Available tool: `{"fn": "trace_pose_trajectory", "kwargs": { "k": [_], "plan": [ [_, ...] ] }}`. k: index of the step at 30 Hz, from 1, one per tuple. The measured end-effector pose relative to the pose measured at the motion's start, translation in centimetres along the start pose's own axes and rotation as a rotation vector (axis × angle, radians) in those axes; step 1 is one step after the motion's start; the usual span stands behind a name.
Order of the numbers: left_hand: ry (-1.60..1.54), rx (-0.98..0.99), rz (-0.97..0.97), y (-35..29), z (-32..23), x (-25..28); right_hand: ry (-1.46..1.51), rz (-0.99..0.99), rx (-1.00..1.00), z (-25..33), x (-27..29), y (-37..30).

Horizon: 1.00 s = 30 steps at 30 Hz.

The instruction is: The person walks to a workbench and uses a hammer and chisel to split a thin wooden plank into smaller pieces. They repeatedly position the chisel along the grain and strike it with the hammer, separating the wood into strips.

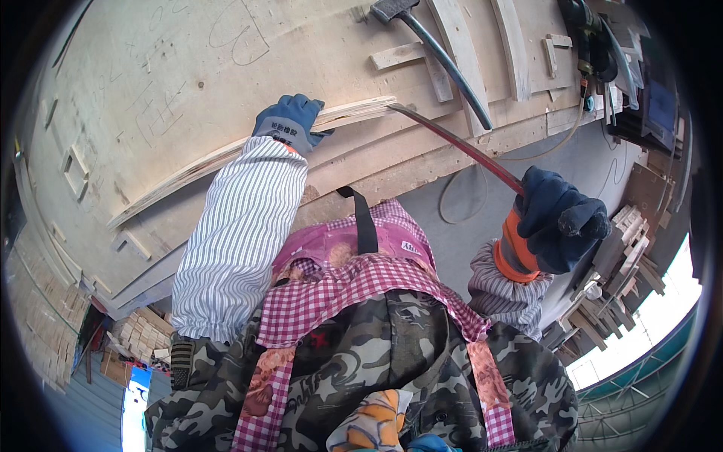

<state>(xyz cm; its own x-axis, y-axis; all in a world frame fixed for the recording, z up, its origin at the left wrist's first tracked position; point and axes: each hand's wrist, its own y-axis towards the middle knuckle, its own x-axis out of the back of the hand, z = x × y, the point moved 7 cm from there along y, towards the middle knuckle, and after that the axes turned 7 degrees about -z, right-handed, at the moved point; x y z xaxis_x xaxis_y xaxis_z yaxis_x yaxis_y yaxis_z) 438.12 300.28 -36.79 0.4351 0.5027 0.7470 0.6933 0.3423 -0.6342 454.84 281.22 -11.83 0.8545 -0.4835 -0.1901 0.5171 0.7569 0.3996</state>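
My left hand (pixel 288 124), in a blue-grey work glove, is closed around a long, layered plywood strip (pixel 358 111). The strip runs from the lower left up to the middle of the wooden bench (pixel 203 83). In my right hand (pixel 559 220), gloved in dark blue with an orange cuff, is a long red pry bar (pixel 468 148). Its flat, bare metal tip meets the strip's right end. A hammer (pixel 444 64) with a blue-grey handle lies on the bench beyond the pry bar.
Wood strips and small blocks (pixel 397 56) lie at the far right of the bench, near a power tool (pixel 584 30). A hose (pixel 444 203) loops below the bench edge. Stacked wood offcuts (pixel 621 248) stand at the right. Another small wood frame (pixel 75 172) lies at the left.
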Motion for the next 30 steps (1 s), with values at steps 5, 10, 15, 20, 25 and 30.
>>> {"fn": "trace_pose_trajectory", "kwargs": {
  "k": [5, 10, 15, 20, 25, 30],
  "plan": [
    [-0.024, -0.012, -0.07, 0.0, 0.0, -0.2, 0.258, -0.266, -0.12, -2.0, 5.0, 2.6],
    [-0.034, -0.001, -0.078, 0.2, 0.2, -0.2, 0.231, -0.167, -0.241, -3.9, 6.1, 5.7],
    [0.034, -0.028, -0.178, -0.3, -0.2, 1.0, 0.099, -0.391, -0.231, -3.6, 7.7, 5.6],
    [-0.174, -0.147, -0.555, -1.8, -3.0, 3.2, 0.23, -0.24, -0.191, -3.9, 5.4, 7.0],
    [-0.12, -0.04, -0.294, -0.4, -3.6, 1.1, 0.043, -0.389, -0.197, -4.4, 4.7, 8.1],
    [-0.094, -0.002, -0.216, 0.1, -3.2, 0.3, 0.097, -0.276, -0.072, -3.6, 1.1, 8.1]
  ]
}}
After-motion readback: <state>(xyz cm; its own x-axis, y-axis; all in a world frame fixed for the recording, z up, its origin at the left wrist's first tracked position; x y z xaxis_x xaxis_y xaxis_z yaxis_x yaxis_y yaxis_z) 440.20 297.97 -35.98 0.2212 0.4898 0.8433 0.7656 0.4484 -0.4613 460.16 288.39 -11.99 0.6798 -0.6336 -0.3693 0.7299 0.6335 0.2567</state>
